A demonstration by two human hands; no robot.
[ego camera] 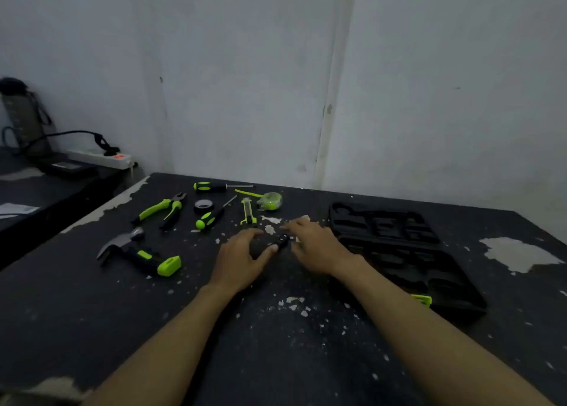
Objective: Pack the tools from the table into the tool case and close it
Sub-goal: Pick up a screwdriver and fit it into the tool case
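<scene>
Single head-worn view, wide-angle, looking forward and down from above the near edge of the dark table (276, 344). Faces the white wall (276, 68) behind the far edge. Sits close over both forearms, which enter from the bottom. Takes in the whole tabletop, a lower surface at left, no second view to overlap.

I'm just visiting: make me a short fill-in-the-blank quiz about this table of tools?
1. The hammer lies to the ____ of both hands.
2. The open tool case holds ____ tools so far.
3. The roll of black tape lies between the pliers and a ____.
4. The tool handles are black and ____.

Missing words: left; no; screwdriver; green
</scene>
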